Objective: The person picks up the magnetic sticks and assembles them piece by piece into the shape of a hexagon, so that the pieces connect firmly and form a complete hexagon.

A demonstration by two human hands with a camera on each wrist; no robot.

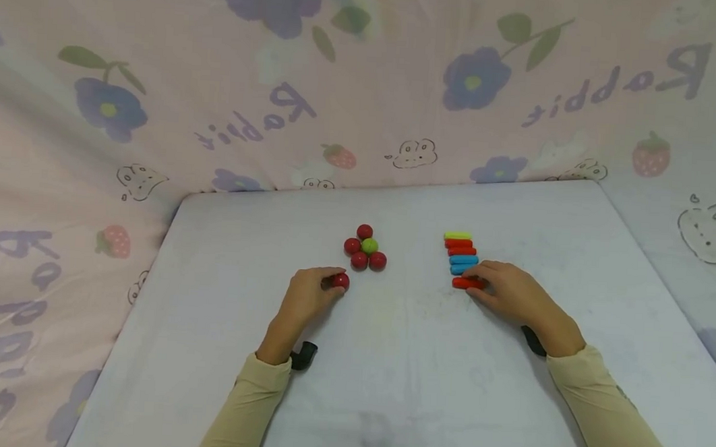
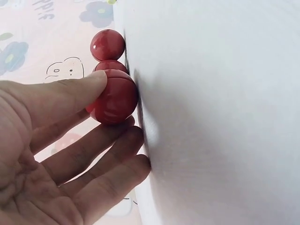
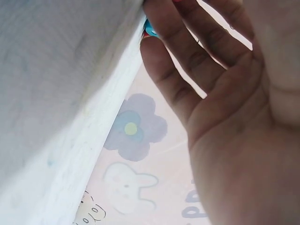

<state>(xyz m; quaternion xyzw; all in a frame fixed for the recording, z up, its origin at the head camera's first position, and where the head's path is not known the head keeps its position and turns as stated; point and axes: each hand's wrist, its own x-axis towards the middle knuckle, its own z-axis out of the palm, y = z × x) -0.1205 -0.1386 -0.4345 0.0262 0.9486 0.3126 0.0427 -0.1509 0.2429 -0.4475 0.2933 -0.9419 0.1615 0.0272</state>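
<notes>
My left hand (image 1: 309, 294) pinches a red ball (image 2: 114, 99) between thumb and fingers, low at the white table. Just beyond it sits a cluster of several red balls (image 1: 377, 260) around one green ball (image 1: 369, 246). On the right, my right hand (image 1: 510, 292) grips a short red stick (image 1: 465, 283) by its right end. Directly behind that stick lies a column of similar sticks: two blue (image 1: 463, 259), two red (image 1: 459, 243) and a yellow one (image 1: 457, 235) at the far end. In the right wrist view the palm and fingers (image 3: 159, 63) hide most of the sticks.
The white table (image 1: 386, 373) reaches to a fabric backdrop (image 1: 364, 102) printed with flowers and rabbits, which rises at the back and both sides. Dark wrist-worn devices (image 1: 304, 356) show at both wrists.
</notes>
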